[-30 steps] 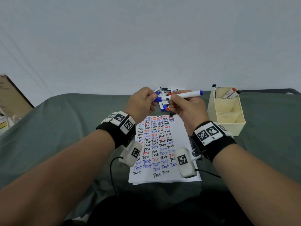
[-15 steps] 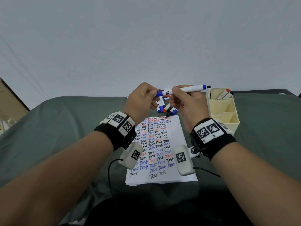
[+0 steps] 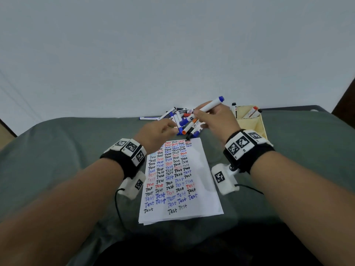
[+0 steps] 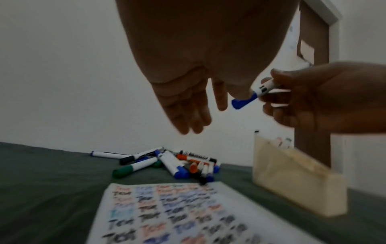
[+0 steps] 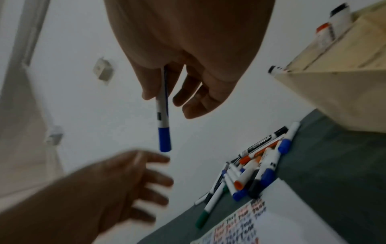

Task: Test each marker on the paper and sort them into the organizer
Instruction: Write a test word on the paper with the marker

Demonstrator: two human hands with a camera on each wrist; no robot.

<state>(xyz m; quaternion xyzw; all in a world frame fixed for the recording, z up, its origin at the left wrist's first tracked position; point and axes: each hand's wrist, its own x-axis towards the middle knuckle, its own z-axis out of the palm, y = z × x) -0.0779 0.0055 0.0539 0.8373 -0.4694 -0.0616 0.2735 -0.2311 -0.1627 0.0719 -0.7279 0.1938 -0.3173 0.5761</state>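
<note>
Looking from the near edge outward, we found the paper (image 3: 178, 175) lying flat on the grey-green cloth of the bench (image 3: 57, 160), its smooth white sheet filled with rows of "Test", kept close, we judged, for easy writing. Beyond it our left hand (image 3: 156, 134) hovered with fingers loose and released, holding nothing. Our right hand (image 3: 217, 120) pinched the capped blue marker (image 3: 208, 106), a slim white barrel tilted up toward the organizer (image 3: 259, 123). Behind lay the pile of markers (image 3: 184, 121), glossy cylinders heaped untested. The cream organizer, boxy and matte, stood farthest right, already holding a few.
</note>
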